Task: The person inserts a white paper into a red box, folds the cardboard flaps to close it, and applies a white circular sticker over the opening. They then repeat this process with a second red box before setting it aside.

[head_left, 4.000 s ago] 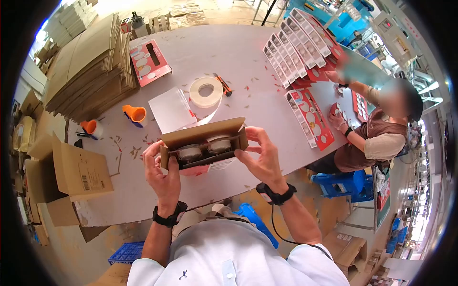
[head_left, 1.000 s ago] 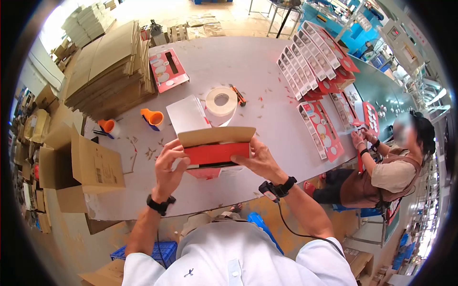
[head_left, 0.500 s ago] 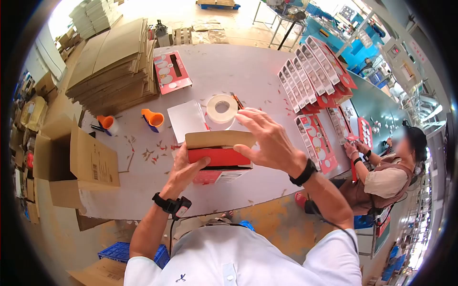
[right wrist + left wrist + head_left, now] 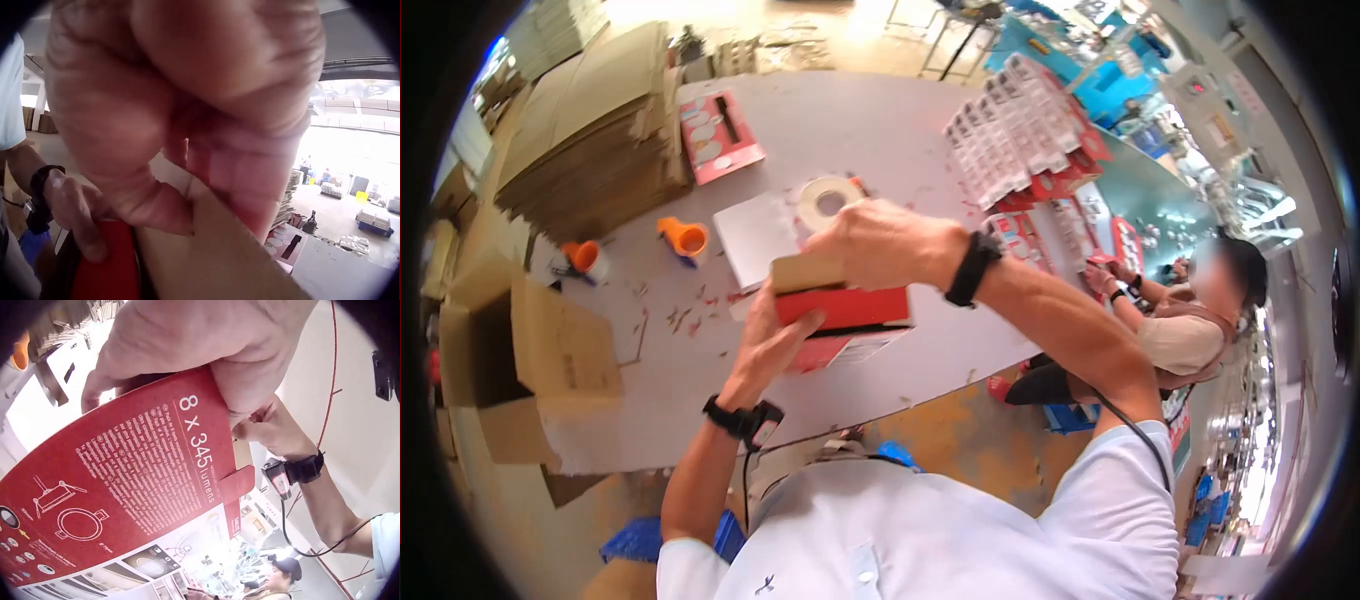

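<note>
A red printed carton (image 4: 855, 308) is held over the near side of the table. My left hand (image 4: 765, 345) grips its left end, thumb on the red top panel. In the left wrist view, white print including "8 x 345 lumens" covers one face of the carton (image 4: 137, 481). My right hand (image 4: 890, 243) reaches across the far side of the carton. In the right wrist view, thumb and fingers pinch the raised brown flap (image 4: 206, 265), one on each face. The red panel (image 4: 109, 272) lies beside it, hiding the carton's contents.
A white box (image 4: 755, 240) and a tape roll (image 4: 810, 205) lie beyond the carton. Two orange tape dispensers (image 4: 690, 238) stand left, near an open cardboard box (image 4: 570, 350). Flattened cardboard (image 4: 590, 130) is piled behind. Stacked red packages (image 4: 1025, 140) and another person (image 4: 1190, 320) are right.
Two round lamps showed inside the carton earlier; a red panel now covers them. My right hand has left the right end, moved left across and taken hold of the brown flap.
</note>
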Available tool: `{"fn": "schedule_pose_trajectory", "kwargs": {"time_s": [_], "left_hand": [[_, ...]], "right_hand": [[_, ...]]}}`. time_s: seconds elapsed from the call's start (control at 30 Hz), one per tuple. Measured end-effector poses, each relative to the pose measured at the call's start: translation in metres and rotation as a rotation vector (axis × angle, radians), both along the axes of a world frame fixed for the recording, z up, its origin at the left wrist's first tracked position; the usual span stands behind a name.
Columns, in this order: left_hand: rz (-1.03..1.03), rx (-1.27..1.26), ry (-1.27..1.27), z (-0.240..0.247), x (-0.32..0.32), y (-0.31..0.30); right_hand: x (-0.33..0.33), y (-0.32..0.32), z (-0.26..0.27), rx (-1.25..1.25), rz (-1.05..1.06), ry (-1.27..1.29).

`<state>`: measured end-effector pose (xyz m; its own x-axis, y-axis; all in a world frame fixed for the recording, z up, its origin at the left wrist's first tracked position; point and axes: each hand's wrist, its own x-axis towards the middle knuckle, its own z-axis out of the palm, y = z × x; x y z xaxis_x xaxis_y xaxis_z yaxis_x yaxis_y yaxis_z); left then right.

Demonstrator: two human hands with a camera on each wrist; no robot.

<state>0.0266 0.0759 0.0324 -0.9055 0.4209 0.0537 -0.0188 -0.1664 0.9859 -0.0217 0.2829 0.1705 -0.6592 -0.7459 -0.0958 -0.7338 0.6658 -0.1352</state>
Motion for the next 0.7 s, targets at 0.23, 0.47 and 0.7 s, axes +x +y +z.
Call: {"fn": "schedule_pose_trajectory", "kwargs": {"time_s": [0.23,0.47,0.7], "left_hand": [[-0.007,-0.178,0.044,0.004,-0.016,-0.002],[-0.097,-0.169,0.032,-0.001,-0.018,-0.003],[-0.108,-0.139,0.021,0.005,-0.012,-0.006]], "right_hand": [[-0.004,0.016,0.003,-0.250,-0.103,-0.065],[0.015,0.029,0.006,-0.392,-0.303,-0.211],[0.005,0.017,-0.006,-0.331,-0.169,-0.208]]}}
